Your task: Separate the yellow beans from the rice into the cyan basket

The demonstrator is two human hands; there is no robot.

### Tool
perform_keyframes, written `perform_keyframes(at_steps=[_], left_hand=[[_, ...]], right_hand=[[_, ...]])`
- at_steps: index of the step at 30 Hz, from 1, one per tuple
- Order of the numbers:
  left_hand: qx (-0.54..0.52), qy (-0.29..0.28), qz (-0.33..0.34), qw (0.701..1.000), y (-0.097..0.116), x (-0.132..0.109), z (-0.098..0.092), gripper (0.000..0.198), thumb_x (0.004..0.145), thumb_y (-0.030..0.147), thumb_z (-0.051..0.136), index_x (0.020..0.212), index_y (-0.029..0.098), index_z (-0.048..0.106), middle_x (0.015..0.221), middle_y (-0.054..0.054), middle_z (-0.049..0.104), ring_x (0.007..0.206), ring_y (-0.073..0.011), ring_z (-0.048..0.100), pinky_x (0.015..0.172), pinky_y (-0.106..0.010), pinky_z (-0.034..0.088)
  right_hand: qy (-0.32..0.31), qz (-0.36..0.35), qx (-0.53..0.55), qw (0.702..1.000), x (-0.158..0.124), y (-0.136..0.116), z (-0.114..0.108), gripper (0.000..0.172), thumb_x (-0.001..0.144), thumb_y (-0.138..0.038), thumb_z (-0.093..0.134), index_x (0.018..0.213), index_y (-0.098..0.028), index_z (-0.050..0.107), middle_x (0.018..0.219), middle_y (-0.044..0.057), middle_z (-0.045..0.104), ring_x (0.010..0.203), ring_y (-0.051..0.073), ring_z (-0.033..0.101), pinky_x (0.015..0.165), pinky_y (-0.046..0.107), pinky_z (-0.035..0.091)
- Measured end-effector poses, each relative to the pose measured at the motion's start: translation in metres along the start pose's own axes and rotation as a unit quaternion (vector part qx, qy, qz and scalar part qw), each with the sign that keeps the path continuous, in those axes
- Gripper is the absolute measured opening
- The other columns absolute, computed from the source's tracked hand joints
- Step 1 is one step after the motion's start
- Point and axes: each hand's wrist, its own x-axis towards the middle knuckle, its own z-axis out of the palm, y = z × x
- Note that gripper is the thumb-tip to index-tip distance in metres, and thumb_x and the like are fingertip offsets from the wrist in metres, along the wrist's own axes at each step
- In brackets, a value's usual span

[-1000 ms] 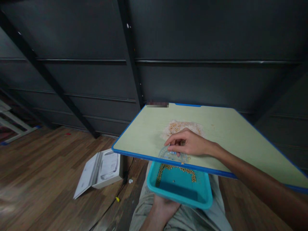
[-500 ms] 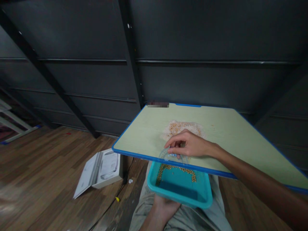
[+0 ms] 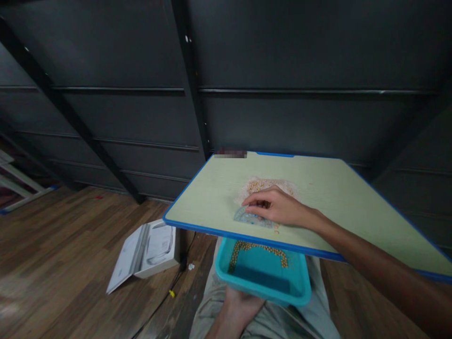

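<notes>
My right hand (image 3: pixel 273 205) pinches a clear protractor (image 3: pixel 252 219) over the tabletop, its straight edge towards me. Just beyond the hand lies a heap of white grains mixed with yellow beans (image 3: pixel 259 185), partly hidden by my fingers. A few loose beans (image 3: pixel 276 228) lie beside the protractor's right end. Below the table's front edge, my left hand (image 3: pixel 243 301) holds up a turquoise tray (image 3: pixel 263 278) from underneath; its fingers are mostly hidden. Inside the tray, beans (image 3: pixel 259 246) line the far side and the ends.
The pale green table (image 3: pixel 339 197) has a blue rim. A dark panelled wall (image 3: pixel 310 122) stands behind it. On the wooden floor at left lie an open white box (image 3: pixel 155 249) and a black cable (image 3: pixel 165 299). A white frame (image 3: pixel 26 188) stands farther left.
My right hand has drawn the protractor back from the table's front edge, farther onto the tabletop towards the heap. The tray and my left hand stay almost where they were.
</notes>
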Motion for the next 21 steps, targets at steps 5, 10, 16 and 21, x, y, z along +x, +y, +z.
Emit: perform_keyframes(at_steps=[5,10,16,21], left_hand=[[0.007,-0.005,-0.007,1.0,0.0021,-0.0014,0.0014,0.044,0.094,0.044,0.039,0.111,0.019,0.071,0.119,-0.009,0.075,0.125,-0.0274,0.059,0.114,-0.052,0.033],[-0.001,-0.01,-0.027,1.0,0.0037,-0.0012,-0.0038,0.041,0.093,0.041,0.04,0.103,0.02,0.074,0.118,-0.007,0.075,0.128,-0.0265,0.056,0.115,-0.05,0.032],[0.002,-0.002,-0.028,1.0,0.0043,-0.0015,0.0006,0.041,0.092,0.042,0.042,0.099,0.019,0.075,0.113,-0.008,0.077,0.126,-0.0265,0.057,0.116,-0.047,0.033],[0.025,0.015,-0.018,0.999,0.0034,-0.0024,-0.0052,0.038,0.091,0.039,0.043,0.103,0.02,0.073,0.115,-0.006,0.077,0.123,-0.027,0.059,0.114,-0.049,0.035]], right_hand=[[0.042,-0.012,-0.052,0.998,0.0013,0.0017,-0.0032,0.021,0.093,-0.023,0.058,0.108,-0.022,0.073,0.102,0.004,0.075,0.09,0.016,0.067,0.084,0.03,0.048],[0.092,-0.02,-0.064,0.994,0.0014,0.0033,-0.0066,0.021,0.093,-0.025,0.059,0.106,-0.02,0.074,0.102,0.005,0.075,0.091,0.017,0.068,0.085,0.032,0.049],[0.102,-0.019,-0.067,0.992,0.0016,0.006,-0.0052,0.021,0.094,-0.026,0.057,0.107,-0.022,0.073,0.105,0.005,0.075,0.094,0.018,0.068,0.088,0.033,0.048],[0.063,-0.015,-0.076,0.995,0.0016,0.0033,-0.0054,0.021,0.094,-0.025,0.057,0.107,-0.021,0.073,0.102,0.004,0.075,0.092,0.017,0.067,0.086,0.032,0.047]])
